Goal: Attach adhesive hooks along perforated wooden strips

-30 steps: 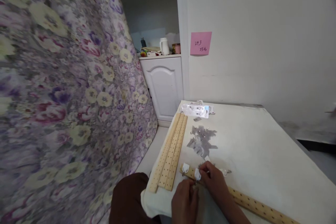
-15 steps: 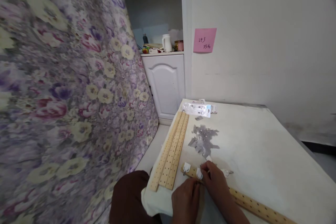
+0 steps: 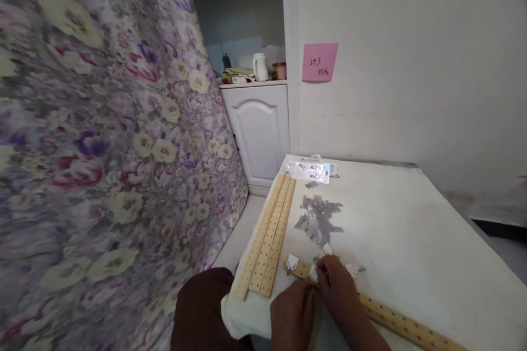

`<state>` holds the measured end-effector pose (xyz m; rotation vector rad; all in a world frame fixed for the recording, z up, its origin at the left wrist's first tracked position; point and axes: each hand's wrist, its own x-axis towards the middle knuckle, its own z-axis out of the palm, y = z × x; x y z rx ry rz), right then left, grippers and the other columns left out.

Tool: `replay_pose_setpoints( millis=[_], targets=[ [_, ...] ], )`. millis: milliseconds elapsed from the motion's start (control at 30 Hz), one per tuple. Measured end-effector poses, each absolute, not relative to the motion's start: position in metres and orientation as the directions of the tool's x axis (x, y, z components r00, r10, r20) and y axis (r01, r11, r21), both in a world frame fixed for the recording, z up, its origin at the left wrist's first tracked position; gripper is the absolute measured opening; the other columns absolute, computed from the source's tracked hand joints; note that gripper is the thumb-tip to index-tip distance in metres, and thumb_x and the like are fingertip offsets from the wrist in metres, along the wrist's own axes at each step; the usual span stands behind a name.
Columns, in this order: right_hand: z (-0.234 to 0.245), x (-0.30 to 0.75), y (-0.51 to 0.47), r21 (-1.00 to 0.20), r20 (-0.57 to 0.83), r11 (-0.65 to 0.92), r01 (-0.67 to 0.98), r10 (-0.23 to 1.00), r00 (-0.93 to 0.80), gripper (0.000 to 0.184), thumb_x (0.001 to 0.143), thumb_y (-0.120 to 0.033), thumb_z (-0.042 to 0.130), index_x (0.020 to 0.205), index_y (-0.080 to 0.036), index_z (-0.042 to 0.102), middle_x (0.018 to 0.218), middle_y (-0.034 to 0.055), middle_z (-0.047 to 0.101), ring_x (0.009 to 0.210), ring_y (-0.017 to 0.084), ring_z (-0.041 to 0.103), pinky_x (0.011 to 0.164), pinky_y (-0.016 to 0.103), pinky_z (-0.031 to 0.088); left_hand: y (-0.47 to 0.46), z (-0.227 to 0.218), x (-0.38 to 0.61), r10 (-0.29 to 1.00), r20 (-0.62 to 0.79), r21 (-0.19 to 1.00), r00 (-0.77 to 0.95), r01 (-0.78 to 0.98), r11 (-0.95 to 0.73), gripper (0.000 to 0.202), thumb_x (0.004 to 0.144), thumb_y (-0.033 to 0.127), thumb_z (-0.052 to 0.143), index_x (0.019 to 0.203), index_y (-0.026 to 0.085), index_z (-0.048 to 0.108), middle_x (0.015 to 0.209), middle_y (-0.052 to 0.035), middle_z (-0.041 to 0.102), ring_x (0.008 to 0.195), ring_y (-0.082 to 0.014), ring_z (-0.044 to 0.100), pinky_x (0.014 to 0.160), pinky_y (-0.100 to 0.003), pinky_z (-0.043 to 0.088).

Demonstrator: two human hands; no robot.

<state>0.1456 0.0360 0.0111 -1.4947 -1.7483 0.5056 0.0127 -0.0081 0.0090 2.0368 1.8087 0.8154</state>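
A perforated wooden strip [image 3: 405, 324] lies across the near part of the table, its middle hidden behind my hands. A white hook piece [image 3: 292, 263] with a metal end sits on its left end. Beside it, a second white hook [image 3: 314, 274] is pinched in the fingers of my right hand [image 3: 336, 279], against the strip. My left hand [image 3: 291, 310] is closed at the strip's near edge, just below that hook; what its fingertips grip is hidden. More white hook pieces [image 3: 353, 270] lie just beyond my right hand.
Three perforated wooden strips [image 3: 269, 241] lie side by side along the table's left edge. Small clear and metal parts [image 3: 319, 216] are heaped mid-table. Clear packaging [image 3: 308, 170] lies at the back. A floral curtain [image 3: 123, 148] hangs at left; a wall [image 3: 391, 66] stands behind.
The right hand's fingers have shifted slightly on the second white hook, which now sits a little lower and further right. The left hand has barely moved.
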Motion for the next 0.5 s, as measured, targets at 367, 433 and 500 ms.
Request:
replay_pose_setpoints(
  millis=[367,433,500],
  targets=[
    [0.0061,0.1487,0.0339,-0.733,0.244,0.22,0.644,0.968,-0.053,0.012,0.086,-0.022,0.044,0.08,-0.021,0.055,0.081,0.0026,0.059,0.074,0.018,0.058,0.069,0.03,0.044,-0.0082,0.0084,0.0129,0.971,0.225,0.538,0.075,0.821,-0.188,0.019,0.089,0.024,0.046,0.095,0.025,0.065,0.087,-0.0002,0.073,0.079,-0.018,0.068,0.071,-0.028,0.052],
    [0.0058,0.149,0.0336,-0.735,0.246,0.222,0.641,0.968,-0.052,0.012,0.086,-0.022,0.044,0.08,-0.021,0.054,0.081,0.0028,0.059,0.075,0.018,0.058,0.07,0.03,0.044,-0.008,0.0082,0.0126,0.971,0.225,0.541,0.083,0.818,-0.195,0.019,0.089,0.024,0.047,0.096,0.025,0.065,0.087,-0.0001,0.073,0.08,-0.018,0.068,0.072,-0.028,0.052],
    [0.0053,0.1494,0.0334,-0.733,0.248,0.224,0.643,0.967,-0.053,0.012,0.085,-0.021,0.044,0.079,-0.021,0.055,0.08,0.0027,0.059,0.075,0.018,0.058,0.07,0.03,0.044,-0.008,0.0076,0.0123,0.97,0.226,0.537,0.086,0.82,-0.198,0.019,0.089,0.025,0.047,0.095,0.026,0.065,0.087,0.0002,0.073,0.08,-0.0183,0.068,0.071,-0.029,0.052]
  ],
)
